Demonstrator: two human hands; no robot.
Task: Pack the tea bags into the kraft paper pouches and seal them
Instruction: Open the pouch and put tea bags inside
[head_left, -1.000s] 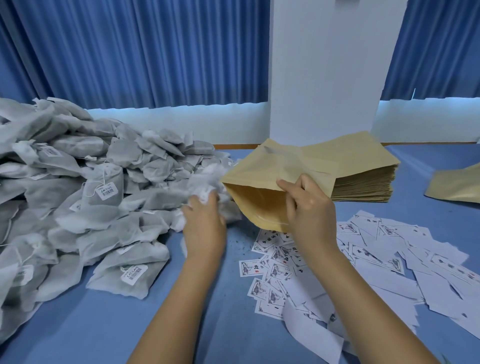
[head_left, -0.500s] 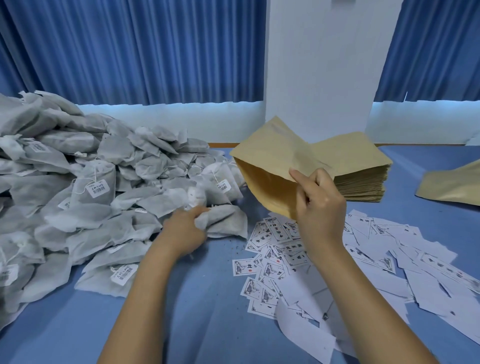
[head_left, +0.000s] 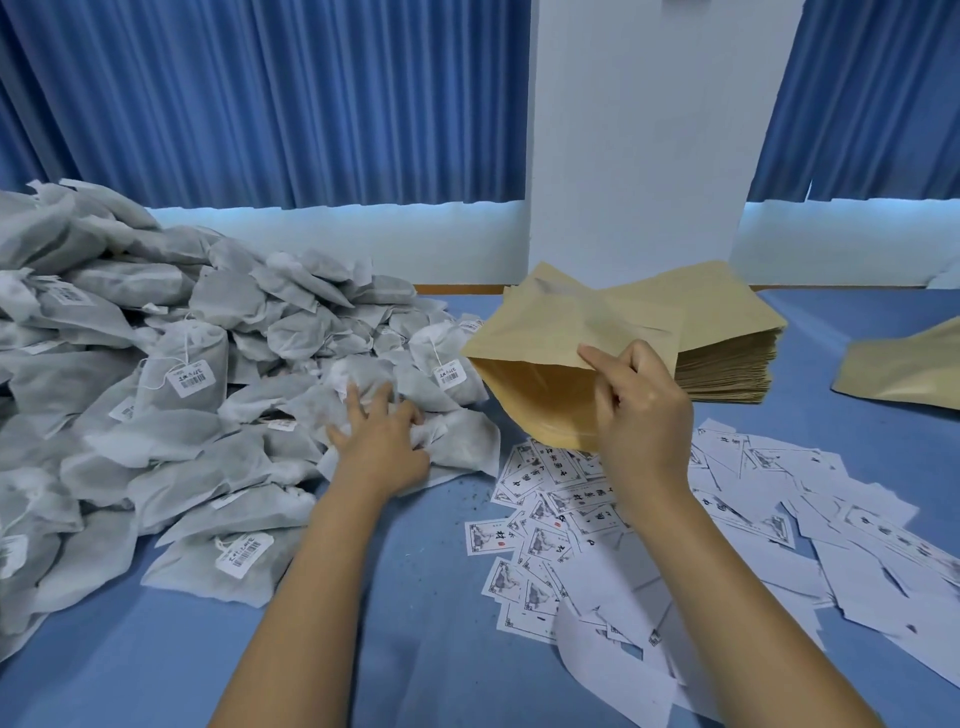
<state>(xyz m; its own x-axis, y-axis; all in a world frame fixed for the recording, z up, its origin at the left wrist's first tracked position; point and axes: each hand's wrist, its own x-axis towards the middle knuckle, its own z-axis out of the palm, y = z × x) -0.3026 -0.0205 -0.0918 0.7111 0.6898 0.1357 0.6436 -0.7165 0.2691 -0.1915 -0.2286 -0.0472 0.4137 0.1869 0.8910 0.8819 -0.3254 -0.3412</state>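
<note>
Early days, I'd say. R hand (head_left: 644, 410) pinches the pouch (head_left: 545, 338) by its top lip, mouth toward tea-bag pile (head_left: 156, 364); L hand (head_left: 382, 441) spread on bags at pile's edge, none lifted. Pouch looks empty, unsealed; thick pouch stack (head_left: 727, 364) waits behind.

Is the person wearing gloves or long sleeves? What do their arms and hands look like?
No gloves and no sleeves. The left hand and the right hand are both bare. The left forearm and the right forearm are bare too, right down to the bottom of the picture. Neither wrist has a watch or bracelet, and no ring shows on the fingers that can be seen.
</note>
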